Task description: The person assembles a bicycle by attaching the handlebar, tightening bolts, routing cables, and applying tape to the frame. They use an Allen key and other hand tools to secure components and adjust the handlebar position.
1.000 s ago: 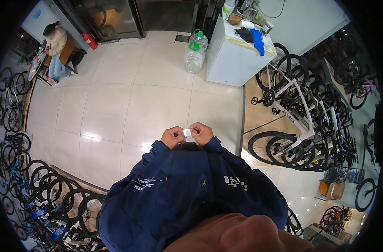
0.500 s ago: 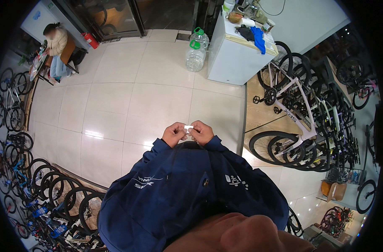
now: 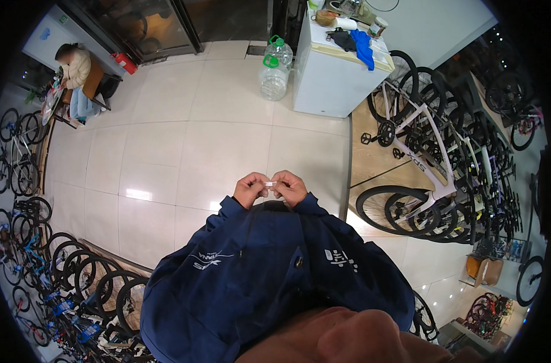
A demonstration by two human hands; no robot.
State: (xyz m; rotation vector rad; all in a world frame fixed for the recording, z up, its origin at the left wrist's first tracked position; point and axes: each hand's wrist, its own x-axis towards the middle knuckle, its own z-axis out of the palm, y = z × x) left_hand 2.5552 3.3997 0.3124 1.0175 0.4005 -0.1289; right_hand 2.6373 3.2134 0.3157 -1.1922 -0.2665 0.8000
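Two hands meet in front of the chest, above the cuffs of a dark blue jacket (image 3: 269,284), over a pale tiled floor (image 3: 184,139). Going from the left, a row of parked bicycles (image 3: 39,254) lines the floor's edge, and a seated person (image 3: 76,75) is in the far corner. The left hand (image 3: 250,189) is curled, its fingertips pinched on one end of a small white strip (image 3: 269,182); the right hand (image 3: 289,187) pinches the other end likewise, so the strip spans between them. Farther right stand two clear water jugs (image 3: 274,69), a white cabinet (image 3: 333,78) and a white bicycle (image 3: 417,157).
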